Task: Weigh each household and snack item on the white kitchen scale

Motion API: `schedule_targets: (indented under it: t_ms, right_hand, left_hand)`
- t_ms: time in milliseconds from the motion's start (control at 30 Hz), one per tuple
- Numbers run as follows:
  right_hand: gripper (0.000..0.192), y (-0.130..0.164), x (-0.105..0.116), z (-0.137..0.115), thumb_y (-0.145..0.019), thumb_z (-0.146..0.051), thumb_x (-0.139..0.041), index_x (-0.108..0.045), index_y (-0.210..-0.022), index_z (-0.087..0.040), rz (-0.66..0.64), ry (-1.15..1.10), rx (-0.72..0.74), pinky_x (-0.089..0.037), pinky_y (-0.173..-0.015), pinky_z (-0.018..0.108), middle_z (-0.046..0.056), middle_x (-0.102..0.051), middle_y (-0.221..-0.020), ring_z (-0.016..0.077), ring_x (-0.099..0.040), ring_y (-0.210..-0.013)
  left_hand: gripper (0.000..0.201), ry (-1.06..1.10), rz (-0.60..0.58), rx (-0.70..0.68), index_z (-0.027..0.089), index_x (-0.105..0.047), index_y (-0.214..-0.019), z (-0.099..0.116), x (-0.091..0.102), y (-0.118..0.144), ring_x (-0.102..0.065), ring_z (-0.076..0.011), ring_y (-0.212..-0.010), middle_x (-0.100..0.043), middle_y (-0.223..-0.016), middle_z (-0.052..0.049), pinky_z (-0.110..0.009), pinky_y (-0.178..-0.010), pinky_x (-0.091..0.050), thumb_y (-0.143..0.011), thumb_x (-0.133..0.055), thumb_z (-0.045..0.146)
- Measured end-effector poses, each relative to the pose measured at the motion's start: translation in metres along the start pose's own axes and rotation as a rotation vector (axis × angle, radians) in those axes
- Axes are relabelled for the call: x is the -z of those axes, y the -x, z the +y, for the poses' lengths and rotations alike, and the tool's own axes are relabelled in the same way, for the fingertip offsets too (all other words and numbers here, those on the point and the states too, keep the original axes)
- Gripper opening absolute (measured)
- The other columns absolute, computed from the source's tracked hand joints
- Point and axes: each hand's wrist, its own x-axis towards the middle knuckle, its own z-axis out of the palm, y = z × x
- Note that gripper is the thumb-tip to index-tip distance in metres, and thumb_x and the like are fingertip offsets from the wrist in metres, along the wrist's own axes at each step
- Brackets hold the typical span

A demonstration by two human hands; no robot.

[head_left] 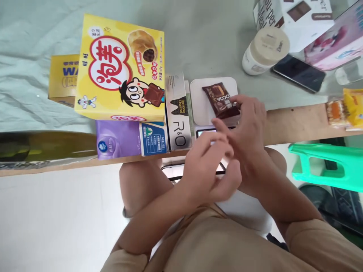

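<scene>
A brown cocoa snack packet [217,99] lies on a white square plate-like scale [199,94] near the table's front edge. My right hand [249,122] is at the packet's right end, its fingers on the wrapper edge and its thumb stretched below it. Just in front, my left hand [208,164] hovers with loosely bent fingers, thumb apart, and nothing visible in it. Below my hands, a tablet-like screen [172,170] shows partly over my lap; my left hand covers much of it.
Left of the scale stand a silver R&O box [178,113], a big yellow puff box [119,68], a purple pack [117,138] and a blue box [154,138]. At right are a white jar [265,49], a black phone [299,73], a yellow snack bag [353,109] and a green stool [326,166].
</scene>
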Motion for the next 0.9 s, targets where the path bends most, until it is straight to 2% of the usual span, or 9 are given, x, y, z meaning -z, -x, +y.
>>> schedule_targets:
  t_ms: [100, 200, 267, 333, 467, 533, 600, 733, 900]
  right_hand:
    - [0.069, 0.000, 0.013, 0.009, -0.092, -0.083, -0.048, -0.075, -0.117, -0.025, -0.030, -0.094, 0.069, -0.052, -0.095, 0.050, 0.008, -0.065, -0.096, 0.0259, -0.060, -0.096]
    - [0.060, 0.000, 0.019, 0.022, -0.102, -0.070, -0.036, -0.075, -0.111, -0.025, 0.036, -0.295, 0.051, -0.052, -0.086, 0.045, 0.007, -0.062, -0.089, 0.0231, -0.061, -0.088]
    - [0.055, -0.001, 0.018, 0.028, -0.103, -0.067, -0.038, -0.073, -0.108, -0.025, 0.093, -0.368, 0.009, -0.052, -0.083, 0.045, 0.007, -0.062, -0.089, 0.0226, -0.062, -0.086]
    - [0.051, 0.000, 0.014, 0.030, -0.103, -0.066, -0.040, -0.071, -0.107, -0.026, 0.117, -0.400, 0.013, -0.053, -0.081, 0.044, 0.006, -0.061, -0.088, 0.0220, -0.062, -0.085]
    - [0.043, 0.001, 0.009, 0.029, -0.104, -0.062, -0.042, -0.069, -0.107, -0.028, 0.089, -0.446, 0.064, -0.052, -0.078, 0.042, 0.004, -0.058, -0.087, 0.0202, -0.062, -0.083]
    - [0.039, 0.002, 0.009, 0.029, -0.105, -0.059, -0.044, -0.069, -0.107, -0.029, 0.084, -0.467, 0.083, -0.051, -0.078, 0.042, 0.004, -0.059, -0.088, 0.0197, -0.061, -0.082]
    - [0.037, 0.003, 0.010, 0.029, -0.105, -0.058, -0.045, -0.069, -0.107, -0.029, 0.076, -0.473, 0.088, -0.051, -0.077, 0.042, 0.004, -0.059, -0.088, 0.0200, -0.061, -0.082]
    - [0.044, 0.002, 0.013, 0.026, -0.103, -0.064, -0.042, -0.068, -0.103, -0.028, 0.035, -0.381, 0.058, -0.051, -0.078, 0.043, 0.004, -0.058, -0.085, 0.0211, -0.061, -0.081]
    - [0.020, 0.003, 0.009, 0.023, -0.102, -0.041, -0.053, -0.066, -0.108, -0.028, 0.083, -0.365, 0.192, -0.047, -0.077, 0.040, 0.002, -0.060, -0.083, 0.0200, -0.058, -0.081]
  left_hand:
    - [0.028, 0.107, -0.006, -0.039, 0.022, -0.046, -0.072, -0.009, -0.011, 0.020, -0.051, -0.0134, -0.064, -0.057, -0.071, -0.001, -0.031, -0.060, -0.044, -0.099, -0.050, 0.032]
    - [0.040, 0.140, -0.259, -0.080, 0.023, -0.046, -0.066, -0.024, -0.025, 0.035, -0.042, -0.0124, -0.054, -0.050, -0.059, 0.002, -0.032, -0.055, -0.037, -0.102, -0.045, 0.040]
    - [0.043, 0.131, -0.445, -0.066, 0.022, -0.054, -0.070, -0.035, -0.030, 0.040, -0.047, -0.0119, -0.054, -0.054, -0.058, 0.002, -0.031, -0.057, -0.039, -0.108, -0.043, 0.041]
    - [0.046, 0.136, -0.541, 0.007, 0.021, -0.062, -0.079, -0.043, -0.031, 0.040, -0.057, -0.0116, -0.059, -0.062, -0.063, 0.001, -0.028, -0.061, -0.045, -0.113, -0.038, 0.040]
    - [0.033, 0.273, -0.503, 0.129, 0.018, -0.068, -0.102, -0.046, -0.025, 0.034, -0.069, -0.0105, -0.071, -0.075, -0.081, -0.002, -0.023, -0.067, -0.054, -0.111, -0.036, 0.022]
    - [0.035, 0.337, -0.436, 0.103, 0.018, -0.067, -0.111, -0.044, -0.021, 0.029, -0.072, -0.0102, -0.079, -0.078, -0.094, -0.005, -0.022, -0.071, -0.058, -0.105, -0.034, 0.009]
    - [0.037, 0.345, -0.374, 0.045, 0.019, -0.066, -0.105, -0.040, -0.018, 0.024, -0.072, -0.0107, -0.086, -0.077, -0.101, -0.007, -0.022, -0.074, -0.060, -0.099, -0.034, 0.001]
    - [0.030, 0.295, -0.325, 0.030, 0.020, -0.051, -0.075, -0.038, -0.013, 0.018, -0.060, -0.0106, -0.075, -0.067, -0.083, -0.002, -0.022, -0.064, -0.049, -0.093, -0.040, -0.001]
    - [0.026, 0.345, -0.412, -0.025, 0.022, -0.042, -0.072, -0.040, -0.014, 0.021, -0.039, -0.0103, -0.054, -0.049, -0.060, 0.004, -0.025, -0.055, -0.037, -0.084, -0.038, 0.000]
